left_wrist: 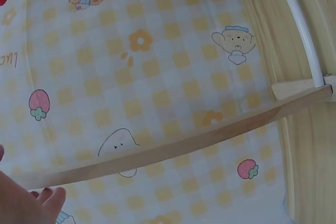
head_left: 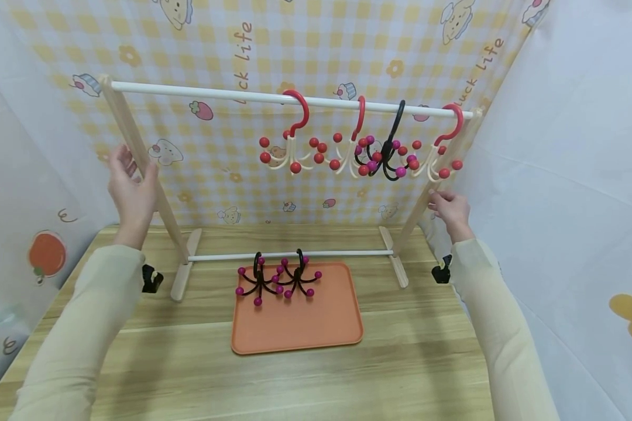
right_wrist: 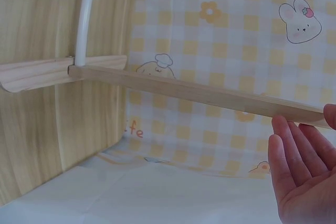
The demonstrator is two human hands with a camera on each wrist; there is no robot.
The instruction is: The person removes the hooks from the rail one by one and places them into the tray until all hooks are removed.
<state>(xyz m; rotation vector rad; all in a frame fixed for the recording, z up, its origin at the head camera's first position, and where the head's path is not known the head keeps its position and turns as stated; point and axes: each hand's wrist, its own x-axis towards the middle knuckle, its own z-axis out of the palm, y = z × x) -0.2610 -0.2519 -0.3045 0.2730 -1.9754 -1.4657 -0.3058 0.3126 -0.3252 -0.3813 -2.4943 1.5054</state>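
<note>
— Where the pale sleeves [head_left: 100, 304] reach in, what lies between them?
— An orange tray [head_left: 305, 327] on the wooden table [head_left: 295, 389], bearing two black-hooked hangers [head_left: 297, 280] with magenta balls, their arms splayed.
— And the rack [head_left: 226, 95]?
— Just behind the tray, upright, its long axis running left to right. Its feet point front to back, and its two white rods lie crosswise.
— The fingers?
— On the left hand [head_left: 133, 193] they bend loosely round the left post [head_left: 168, 219], thumb on the opposite side; how firmly, I can't tell. The right hand [head_left: 451, 211] pinches the right post [head_left: 416, 215], fingers nearly straight.
— What hangs there?
— Three red-hooked hangers [head_left: 292, 146] and another black one, all pointing arms-down, along the upper rod's middle and right.
— Any writing?
— "luck life", printed on the checked cloth [head_left: 305, 35] behind, running upward at the right; another line, at the left, is crossed by the rod.
</note>
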